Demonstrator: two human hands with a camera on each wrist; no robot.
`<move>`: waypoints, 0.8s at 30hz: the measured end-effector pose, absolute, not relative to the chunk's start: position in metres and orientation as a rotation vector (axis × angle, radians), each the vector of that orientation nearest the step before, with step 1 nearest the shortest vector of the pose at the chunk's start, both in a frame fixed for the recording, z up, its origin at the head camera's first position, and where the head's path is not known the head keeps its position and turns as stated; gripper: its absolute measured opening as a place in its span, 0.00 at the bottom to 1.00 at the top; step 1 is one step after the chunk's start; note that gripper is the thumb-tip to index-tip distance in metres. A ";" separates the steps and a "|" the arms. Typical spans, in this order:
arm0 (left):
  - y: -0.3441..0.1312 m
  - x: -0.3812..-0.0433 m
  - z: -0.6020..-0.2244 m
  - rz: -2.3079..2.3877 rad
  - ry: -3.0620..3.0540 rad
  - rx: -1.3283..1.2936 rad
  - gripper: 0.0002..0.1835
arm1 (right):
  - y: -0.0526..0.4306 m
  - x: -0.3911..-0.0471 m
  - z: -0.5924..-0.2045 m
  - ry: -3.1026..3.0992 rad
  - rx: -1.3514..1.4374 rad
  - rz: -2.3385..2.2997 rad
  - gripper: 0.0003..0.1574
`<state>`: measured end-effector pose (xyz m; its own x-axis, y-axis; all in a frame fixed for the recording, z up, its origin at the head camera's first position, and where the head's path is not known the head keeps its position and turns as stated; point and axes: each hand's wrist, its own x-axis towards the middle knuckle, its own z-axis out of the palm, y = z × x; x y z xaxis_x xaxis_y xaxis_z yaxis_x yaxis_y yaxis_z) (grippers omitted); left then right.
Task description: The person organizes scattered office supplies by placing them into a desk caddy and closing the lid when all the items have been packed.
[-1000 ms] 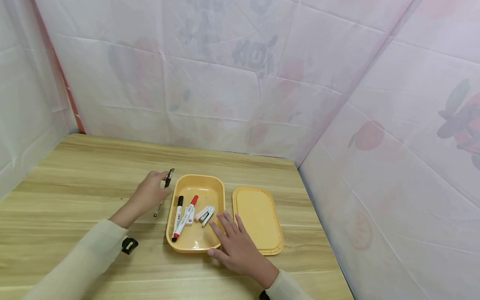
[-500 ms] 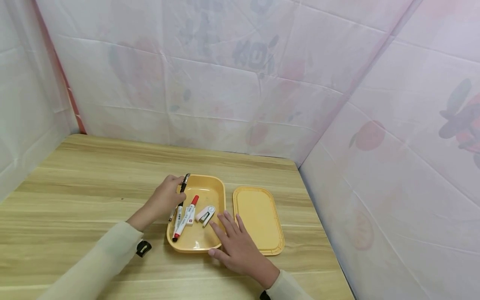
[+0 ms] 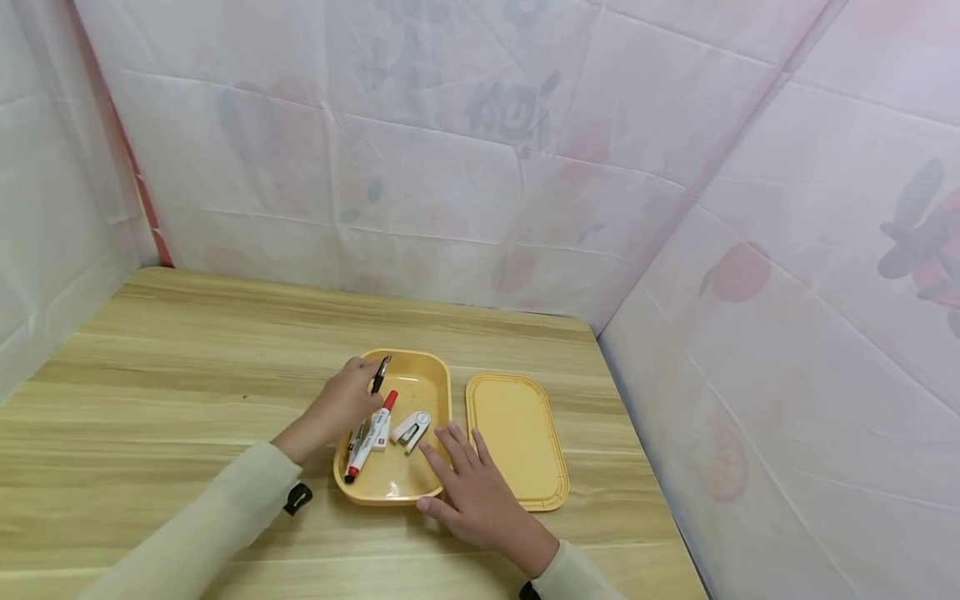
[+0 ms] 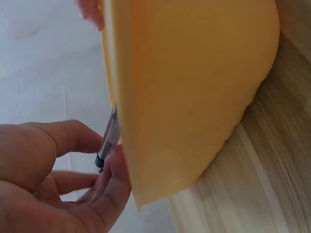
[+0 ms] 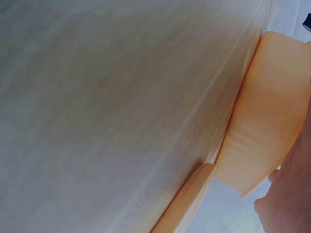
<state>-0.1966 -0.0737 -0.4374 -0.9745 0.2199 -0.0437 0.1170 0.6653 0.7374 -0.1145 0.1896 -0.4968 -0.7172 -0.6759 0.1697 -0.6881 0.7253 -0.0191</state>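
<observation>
My left hand (image 3: 345,406) pinches a black-capped pen (image 3: 380,375) over the left side of a yellow plastic box (image 3: 423,375). In the left wrist view, the pen (image 4: 111,133) shows between thumb and fingers beside the box's rim. Inside the box lie a marker with red ends (image 3: 370,442), a small white block-like item (image 3: 380,444) partly beneath it, and a pale pink and white stapler (image 3: 411,430). Another marker at the left is mostly hidden by my hand. My right hand (image 3: 476,496) rests with spread fingers on the box's near right rim.
A yellow lid (image 3: 517,442) lies flat on the wooden table (image 3: 187,358), right of the box. White printed cloth walls (image 3: 450,167) stand behind the table and on both sides. Black bands are at both wrists.
My left hand has moved right with the pen, from the table left of the box to over its left part. The right hand has stayed on the rim.
</observation>
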 end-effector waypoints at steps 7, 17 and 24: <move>-0.069 -0.197 -0.435 1.117 2.791 0.271 0.39 | 0.190 -0.114 -0.496 -2.786 1.106 0.128 0.44; -0.057 -0.193 -0.441 0.882 2.909 0.390 0.31 | 0.190 -0.115 -0.498 -2.766 1.113 0.131 0.44; -0.054 -0.192 -0.445 0.790 2.935 0.418 0.27 | 0.191 -0.116 -0.500 -2.758 1.116 0.119 0.44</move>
